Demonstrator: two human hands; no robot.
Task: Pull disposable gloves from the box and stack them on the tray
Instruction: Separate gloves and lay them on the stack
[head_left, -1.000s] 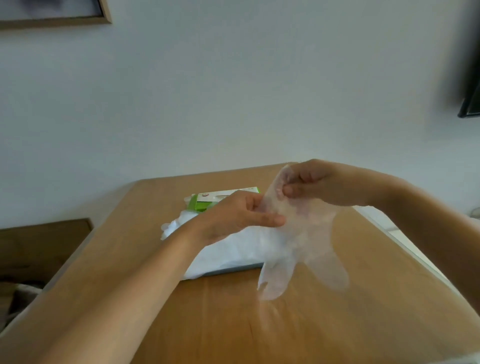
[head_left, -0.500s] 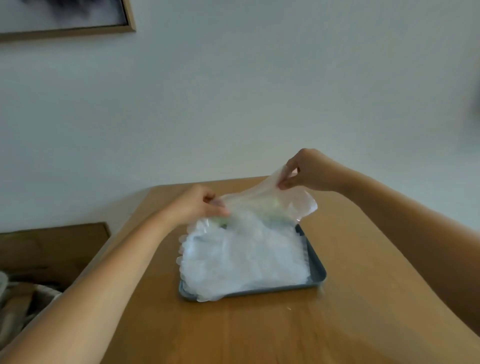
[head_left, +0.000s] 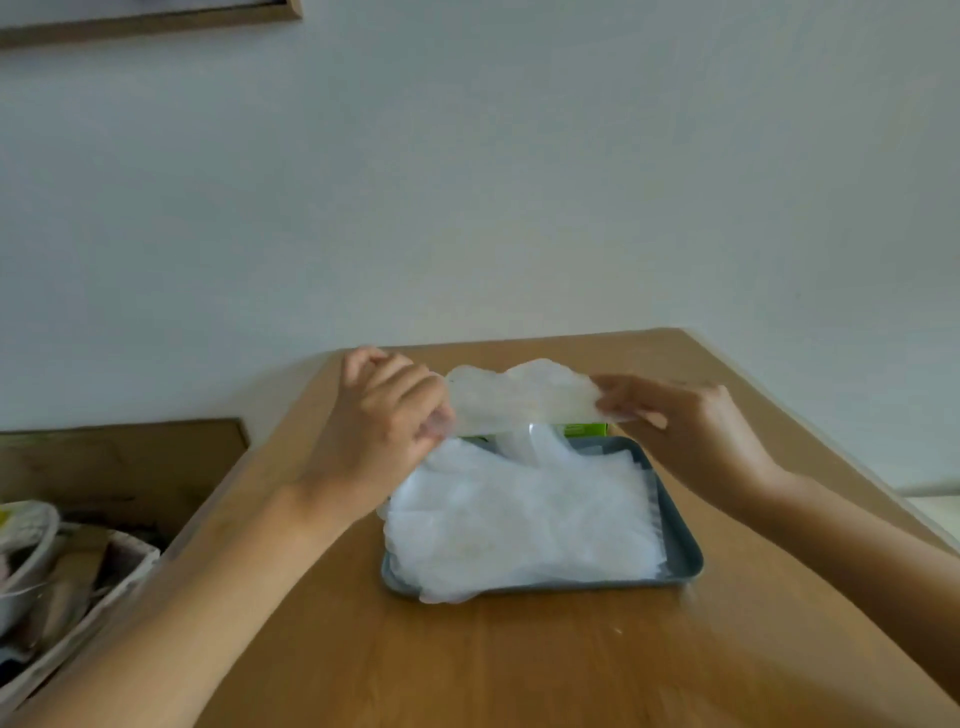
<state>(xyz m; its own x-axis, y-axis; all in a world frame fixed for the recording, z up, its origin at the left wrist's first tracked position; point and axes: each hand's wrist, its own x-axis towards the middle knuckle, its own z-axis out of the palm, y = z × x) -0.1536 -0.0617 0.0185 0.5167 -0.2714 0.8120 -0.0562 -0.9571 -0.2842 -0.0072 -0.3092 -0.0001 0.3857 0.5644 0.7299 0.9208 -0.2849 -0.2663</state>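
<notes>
1. Wooden table (head_left: 519, 665) bears grey tray (head_left: 680, 551).
2. Said tray holds stacked gloves (head_left: 519, 519).
3. One glove (head_left: 519, 397) stretched over tray's 12 o'clock edge.
4. At 9 o'clock left hand (head_left: 384, 415), at 3 o'clock right hand (head_left: 685, 421): fingers pinch its ends.
5. Green box (head_left: 584, 430) behind, mostly hidden.

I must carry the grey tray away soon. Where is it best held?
Probably take the tray by its bare right rim, coming from the right: the raised edge is exposed there, while the stacked gloves overhang its left side and near-left corner.
</notes>
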